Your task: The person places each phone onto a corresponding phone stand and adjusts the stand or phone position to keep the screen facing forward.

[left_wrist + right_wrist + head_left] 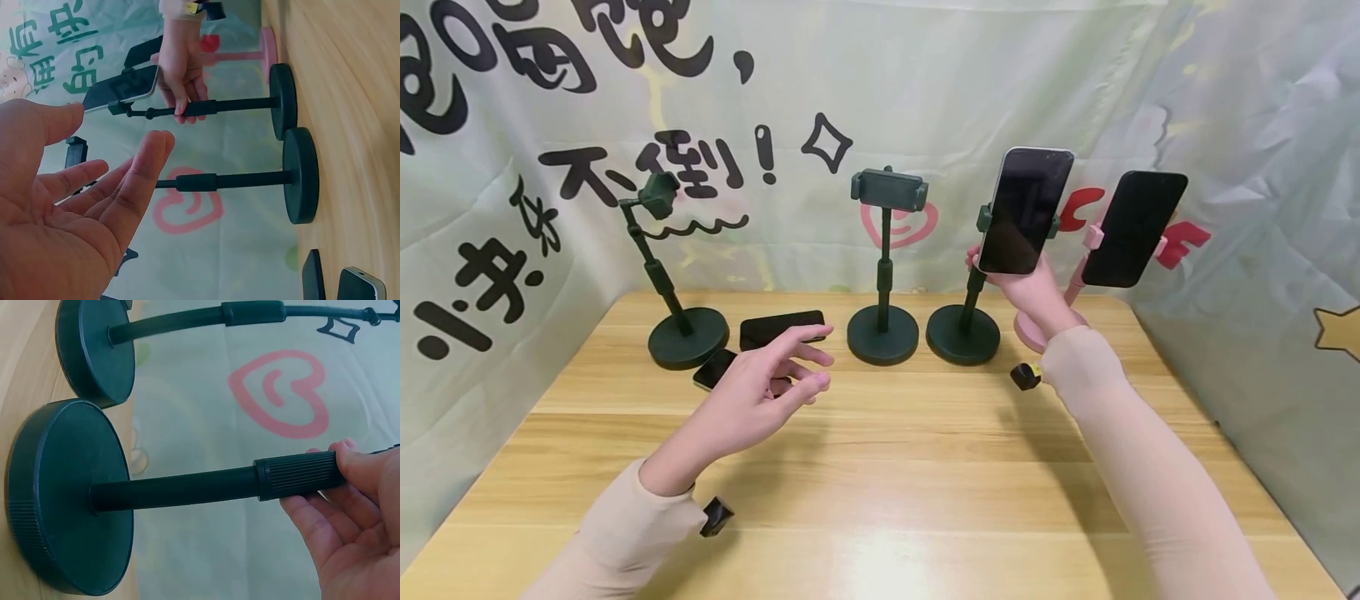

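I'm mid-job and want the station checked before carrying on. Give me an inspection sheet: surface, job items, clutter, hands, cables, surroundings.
Surface: wooden table, pale grain.
Job items: left green stand and middle green stand have no phone; right green stand carries a silver-edged phone; pink stand carries a black phone; a farther loose phone and a nearer loose phone lie near the left green stand.
Clutter: nothing seen.
Left hand: raised, holding nothing.
Right hand: grips the right green stand's pole.
Cables: nothing seen.
Surroundings: pale cloth backdrop with printed lettering.
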{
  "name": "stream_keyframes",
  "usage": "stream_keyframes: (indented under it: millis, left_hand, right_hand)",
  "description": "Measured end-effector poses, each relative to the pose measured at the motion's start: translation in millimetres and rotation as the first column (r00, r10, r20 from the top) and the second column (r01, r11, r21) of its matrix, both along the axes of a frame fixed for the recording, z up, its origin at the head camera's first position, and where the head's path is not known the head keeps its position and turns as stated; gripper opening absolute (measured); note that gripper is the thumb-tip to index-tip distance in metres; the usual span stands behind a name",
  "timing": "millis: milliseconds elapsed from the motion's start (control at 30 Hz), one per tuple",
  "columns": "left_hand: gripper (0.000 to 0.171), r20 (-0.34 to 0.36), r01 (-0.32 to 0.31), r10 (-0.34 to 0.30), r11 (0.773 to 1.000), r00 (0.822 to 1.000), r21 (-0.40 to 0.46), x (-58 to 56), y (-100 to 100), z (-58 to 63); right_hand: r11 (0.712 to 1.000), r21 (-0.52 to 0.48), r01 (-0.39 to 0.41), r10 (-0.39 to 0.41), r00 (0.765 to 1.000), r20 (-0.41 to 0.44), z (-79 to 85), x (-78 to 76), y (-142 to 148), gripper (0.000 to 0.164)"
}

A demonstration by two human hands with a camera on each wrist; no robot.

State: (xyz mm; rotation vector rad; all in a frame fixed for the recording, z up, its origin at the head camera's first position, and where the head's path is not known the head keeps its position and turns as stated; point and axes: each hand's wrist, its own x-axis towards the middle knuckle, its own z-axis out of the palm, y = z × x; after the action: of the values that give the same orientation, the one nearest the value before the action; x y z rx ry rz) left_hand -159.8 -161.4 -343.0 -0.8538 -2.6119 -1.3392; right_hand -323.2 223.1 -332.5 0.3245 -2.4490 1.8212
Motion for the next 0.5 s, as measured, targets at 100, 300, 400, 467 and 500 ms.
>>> stream_keyframes:
  millis: [100, 300, 400, 467, 500]
  left_hand:
    - [0.052, 0.002, 0.001, -0.001, 1.0, 1.0, 0.003, -0.9, -1.8, -2.5]
    - [0.052, 0.004, 0.001, -0.001, 1.0, 1.0, 0.007, -2.9, -4.1, -7.8]
    - [0.053, 0.01, 0.004, -0.004, 1.0, 1.0, 0.014, -3.9, -4.7, -9.7]
    - [0.053, 0.011, 0.006, -0.006, 1.0, 1.0, 0.016, -4.6, -4.8, -10.7]
    - [0.053, 0.01, 0.007, -0.008, 1.0, 1.0, 0.018, -5.0, -4.9, -11.2]
  right_hand:
    - [1.0, 0.01, 0.007, -0.007, 1.0, 0.027, -0.7, -5.6, 0.3, 0.029]
    - [0.999, -0.03, 0.016, -0.013, 0.996, 0.084, 0.3, -17.8, -2.1, 0.029]
    - [1.0, 0.004, 0.022, -0.022, 0.996, 0.09, 1.5, -23.5, -3.1, 0.029]
    - [0.999, 0.039, 0.019, -0.022, 0.996, 0.09, 2.1, -26.1, -2.4, 0.031]
    - [0.998, 0.057, 0.014, -0.019, 0.996, 0.086, 2.4, -26.7, -1.9, 0.032]
